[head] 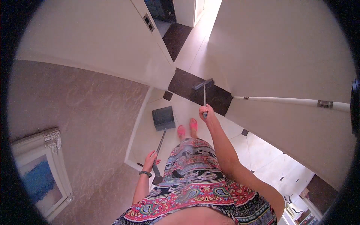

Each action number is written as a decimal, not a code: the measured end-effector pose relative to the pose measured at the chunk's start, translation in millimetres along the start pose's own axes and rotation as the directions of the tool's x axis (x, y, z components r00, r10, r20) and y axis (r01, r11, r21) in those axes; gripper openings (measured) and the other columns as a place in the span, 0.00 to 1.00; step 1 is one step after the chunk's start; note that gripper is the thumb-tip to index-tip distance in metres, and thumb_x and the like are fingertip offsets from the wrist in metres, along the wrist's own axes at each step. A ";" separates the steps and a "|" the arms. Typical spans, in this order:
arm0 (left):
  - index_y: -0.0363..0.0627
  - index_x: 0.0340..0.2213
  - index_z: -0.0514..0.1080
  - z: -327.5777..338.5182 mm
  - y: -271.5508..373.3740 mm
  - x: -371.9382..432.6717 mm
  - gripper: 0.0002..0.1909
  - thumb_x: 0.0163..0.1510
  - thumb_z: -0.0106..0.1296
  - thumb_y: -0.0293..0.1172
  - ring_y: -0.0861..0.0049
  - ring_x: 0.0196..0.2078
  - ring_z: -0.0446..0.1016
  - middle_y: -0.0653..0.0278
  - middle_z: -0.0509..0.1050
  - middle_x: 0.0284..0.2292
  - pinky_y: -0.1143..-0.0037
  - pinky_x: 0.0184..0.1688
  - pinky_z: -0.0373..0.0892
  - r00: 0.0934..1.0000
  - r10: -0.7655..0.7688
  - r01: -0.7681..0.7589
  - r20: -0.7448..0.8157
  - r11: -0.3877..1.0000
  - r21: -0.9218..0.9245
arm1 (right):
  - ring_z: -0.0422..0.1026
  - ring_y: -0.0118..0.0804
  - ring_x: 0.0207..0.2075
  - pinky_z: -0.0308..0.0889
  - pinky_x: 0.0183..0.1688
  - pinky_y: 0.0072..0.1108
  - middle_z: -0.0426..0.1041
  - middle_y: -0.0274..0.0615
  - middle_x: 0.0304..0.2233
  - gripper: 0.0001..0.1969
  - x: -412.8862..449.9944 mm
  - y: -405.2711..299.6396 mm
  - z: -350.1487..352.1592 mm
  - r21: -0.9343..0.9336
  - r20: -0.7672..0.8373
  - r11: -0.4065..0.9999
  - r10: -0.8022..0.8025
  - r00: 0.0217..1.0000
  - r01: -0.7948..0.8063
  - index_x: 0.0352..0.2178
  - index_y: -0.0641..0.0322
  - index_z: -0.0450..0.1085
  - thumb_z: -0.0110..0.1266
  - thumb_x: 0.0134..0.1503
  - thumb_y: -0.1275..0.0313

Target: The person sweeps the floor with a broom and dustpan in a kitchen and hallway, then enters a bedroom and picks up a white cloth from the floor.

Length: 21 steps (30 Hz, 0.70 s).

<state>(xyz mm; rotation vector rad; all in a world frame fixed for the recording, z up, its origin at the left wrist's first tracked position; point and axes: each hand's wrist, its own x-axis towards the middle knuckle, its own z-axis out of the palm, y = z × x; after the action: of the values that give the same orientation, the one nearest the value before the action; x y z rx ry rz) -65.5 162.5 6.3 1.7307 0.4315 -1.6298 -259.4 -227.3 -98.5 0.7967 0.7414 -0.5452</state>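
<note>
My right hand [206, 112] is closed around the top of a long broom handle [205, 97]. The broom head [204, 84] lies across a dark floor strip in the doorway. At lower left, my left hand [151, 161], with a dark bangle at its wrist, holds the grip of a long-handled dustpan. The grey dustpan [164, 118] rests on the pale floor tiles, to the left of my feet in pink sandals. The fingers of my left hand wrap loosely round the grip.
A patterned wall [84, 98] with a white-framed picture [56, 168] stands on the left. White door panels or walls rise on both sides of the dark threshold [185, 87]. A shelf with shoes [294, 209] is at lower right.
</note>
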 end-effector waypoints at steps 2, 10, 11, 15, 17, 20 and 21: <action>0.43 0.48 0.58 10.6 5.0 -12.3 0.28 0.50 0.51 0.44 0.77 0.25 0.73 0.62 0.68 0.32 0.77 0.29 0.71 1.000 0.009 -0.008 0.007 0.996 -0.091 | 0.53 0.19 0.10 0.54 0.12 0.12 0.54 0.28 0.11 0.20 5.0 -14.4 5.8 0.038 0.017 0.998 0.054 0.998 -0.055 0.14 0.57 0.53 0.42 0.55 0.58; 0.41 0.32 0.65 28.1 23.8 -15.2 0.11 0.50 0.52 0.34 0.88 0.14 0.62 0.64 0.70 0.23 0.83 0.16 0.61 0.982 0.171 -0.177 -0.077 0.982 -0.071 | 0.51 0.16 0.10 0.51 0.12 0.09 0.50 0.22 0.09 0.20 -13.6 -33.6 50.9 -0.610 -0.200 0.777 0.035 0.979 -0.153 0.12 0.50 0.51 0.48 0.55 0.62; 0.42 0.30 0.65 26.9 30.0 -16.3 0.10 0.51 0.51 0.34 0.88 0.14 0.62 0.63 0.70 0.23 0.84 0.16 0.61 0.986 0.132 -0.142 -0.102 0.985 -0.095 | 0.50 0.15 0.10 0.50 0.11 0.08 0.50 0.22 0.10 0.18 -27.3 -25.1 47.3 -0.741 -0.182 0.661 -0.029 0.983 -0.118 0.14 0.51 0.52 0.46 0.56 0.64; 0.43 0.27 0.64 31.6 47.3 -27.3 0.10 0.51 0.50 0.35 0.89 0.13 0.61 0.64 0.70 0.21 0.85 0.15 0.59 0.979 0.168 -0.162 -0.112 0.985 0.061 | 0.51 0.14 0.10 0.49 0.10 0.08 0.51 0.22 0.11 0.13 -46.0 -22.0 40.7 -0.765 -0.349 0.574 0.015 0.937 -0.294 0.19 0.53 0.54 0.45 0.56 0.66; 0.43 0.22 0.65 36.0 78.3 -35.0 0.11 0.52 0.50 0.36 0.90 0.13 0.61 0.65 0.70 0.20 0.85 0.15 0.59 0.975 0.217 -0.206 -0.036 0.957 0.205 | 0.51 0.14 0.10 0.49 0.10 0.08 0.51 0.22 0.12 0.12 -27.4 -32.7 40.5 -0.779 -0.370 0.514 0.085 0.925 -0.359 0.19 0.55 0.54 0.44 0.56 0.67; 0.43 0.22 0.66 48.3 96.8 -39.2 0.11 0.51 0.50 0.36 0.90 0.13 0.61 0.67 0.69 0.19 0.85 0.15 0.59 0.976 0.216 -0.216 0.023 0.953 0.213 | 0.51 0.15 0.10 0.48 0.09 0.09 0.53 0.23 0.11 0.08 -11.4 -49.2 51.4 -0.803 -0.426 0.424 0.085 0.901 -0.420 0.23 0.61 0.58 0.43 0.54 0.70; 0.42 0.21 0.65 56.8 101.5 -48.1 0.11 0.51 0.50 0.35 0.90 0.13 0.61 0.68 0.69 0.19 0.85 0.15 0.59 0.976 0.217 -0.216 0.028 0.940 0.265 | 0.52 0.16 0.10 0.48 0.10 0.10 0.54 0.23 0.11 0.08 -7.3 -55.4 53.5 -0.809 -0.444 0.384 0.097 0.891 -0.445 0.23 0.63 0.59 0.43 0.54 0.70</action>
<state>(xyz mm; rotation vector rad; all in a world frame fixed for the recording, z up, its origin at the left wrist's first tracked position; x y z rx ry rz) -45.7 64.0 82.1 1.9009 0.0165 -1.5810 -281.3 -301.1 -91.5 -0.0615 1.0366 0.3651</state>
